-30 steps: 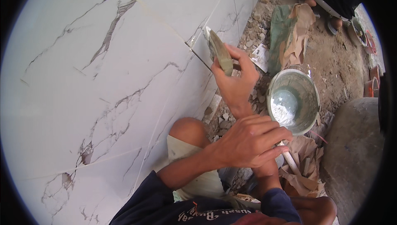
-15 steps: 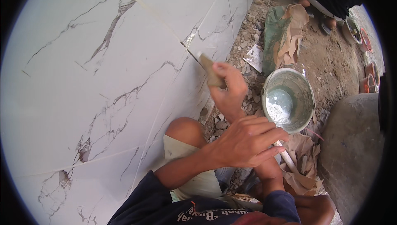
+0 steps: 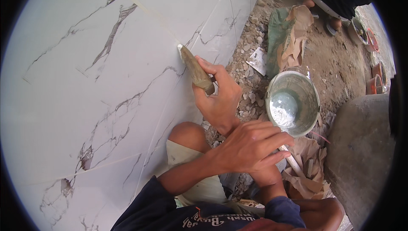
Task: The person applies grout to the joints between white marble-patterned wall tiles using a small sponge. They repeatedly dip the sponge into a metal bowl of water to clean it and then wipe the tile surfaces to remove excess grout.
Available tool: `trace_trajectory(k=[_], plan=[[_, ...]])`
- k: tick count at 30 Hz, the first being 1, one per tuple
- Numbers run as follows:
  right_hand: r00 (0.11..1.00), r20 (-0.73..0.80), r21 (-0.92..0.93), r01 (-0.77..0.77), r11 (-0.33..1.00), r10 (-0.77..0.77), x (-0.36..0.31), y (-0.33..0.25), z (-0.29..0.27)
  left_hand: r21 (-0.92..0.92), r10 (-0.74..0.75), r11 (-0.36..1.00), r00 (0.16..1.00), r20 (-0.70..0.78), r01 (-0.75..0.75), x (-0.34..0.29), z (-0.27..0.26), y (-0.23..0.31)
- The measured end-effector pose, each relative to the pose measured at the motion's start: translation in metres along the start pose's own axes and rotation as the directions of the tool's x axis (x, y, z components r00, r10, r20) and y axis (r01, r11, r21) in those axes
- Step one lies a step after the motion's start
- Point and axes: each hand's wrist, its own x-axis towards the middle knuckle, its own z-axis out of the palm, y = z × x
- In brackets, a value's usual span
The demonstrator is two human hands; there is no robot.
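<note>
My right hand (image 3: 221,93) grips a brown, wedge-shaped piece (image 3: 196,71) whose material I cannot make out. White paste (image 3: 179,47) coats its tip, which presses on a joint of the white, grey-veined tiles (image 3: 123,69). Crossed over my right wrist, my left hand (image 3: 257,146) is closed round a white stick (image 3: 293,163); the upper part of the stick is hidden by the fingers. Just beyond my left hand stands a bucket (image 3: 315,90), with white residue and a wet, pale patch inside.
Rubble (image 3: 248,46) lines the foot of the tiles. Behind the bucket lies a torn green and brown paper sack (image 3: 293,35), beside a white tile scrap (image 3: 258,61). A rounded grey concrete form (image 3: 361,141) stands at right. Another person's foot (image 3: 334,25) and several pails (image 3: 359,31) are farther back.
My right hand has moved up and left along the joint with the brown piece. The dark gap that showed there is now covered or filled. My left hand has barely moved.
</note>
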Motion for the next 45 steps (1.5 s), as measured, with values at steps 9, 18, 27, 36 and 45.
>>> trace_trajectory(k=[9,18,27,36,45], plan=[[0.948,-0.142,0.308,-0.231,0.923,0.285,0.01,0.014,0.002,-0.027,-0.013,1.0,0.999,-0.044,0.012,-0.005,-0.005,0.006],[0.996,0.032,0.16,-0.087,0.983,0.083,-0.019,-0.005,-0.009,-0.042,0.086,0.995,0.996,-0.011,-0.086,0.005,-0.005,0.009],[0.945,-0.06,0.137,-0.311,0.94,0.322,0.038,-0.032,0.024,0.04,-0.019,0.999,0.999,0.048,0.017,0.003,-0.022,0.021],[0.935,0.022,0.371,-0.337,0.865,0.355,0.027,-0.001,-0.034,-0.084,0.225,0.971,0.974,0.034,-0.222,-0.002,-0.018,0.027],[0.89,-0.147,0.587,-0.273,0.762,0.432,0.066,0.01,-0.091,-0.078,-0.026,0.997,0.948,-0.318,0.002,-0.011,-0.019,0.023]])
